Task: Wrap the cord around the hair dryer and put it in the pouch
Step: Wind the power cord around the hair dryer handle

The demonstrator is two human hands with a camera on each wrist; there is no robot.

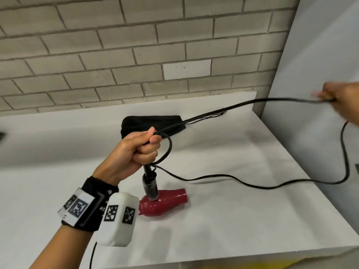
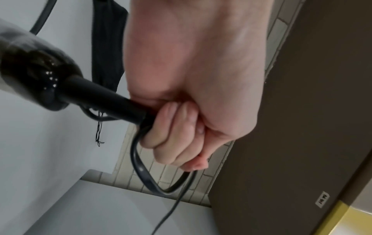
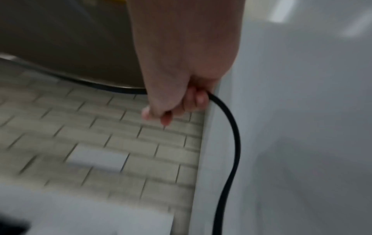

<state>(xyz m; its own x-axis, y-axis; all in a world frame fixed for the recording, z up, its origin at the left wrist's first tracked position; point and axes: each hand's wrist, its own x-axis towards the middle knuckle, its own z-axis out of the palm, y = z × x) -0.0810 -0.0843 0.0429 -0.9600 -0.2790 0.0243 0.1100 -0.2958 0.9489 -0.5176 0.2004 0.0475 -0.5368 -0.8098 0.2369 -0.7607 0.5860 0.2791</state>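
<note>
One hair dryer [image 1: 163, 200], one cord [image 1: 233, 178] and one pouch [image 1: 151, 125] were in view, along with two hands. The left hand [image 1: 136, 150] was a closed fist, its fingers [image 2: 171, 127] curled round the cord just above the black stem that runs into the dryer's handle [image 1: 149, 184]; a single loop of cord stuck out beside the knuckles. The red dryer hung below that fist, handle up, its body low over the white counter [image 1: 213, 220]; whether it touched the surface could not be told. From the fist the cord ran taut up and to the right to the right hand [image 1: 342, 100], which pinched it between thumb and curled fingers [image 3: 199, 98], close to the white side panel [image 1: 320, 74]. Past that hand the cord dropped, curved back along the counter and returned to the dryer's stem. The black pouch lay flat on the counter behind the left hand, near the brick wall [image 1: 116, 45], with loose threads at its right end. One white wrist camera [image 1: 118, 216] sat on the left forearm
</note>
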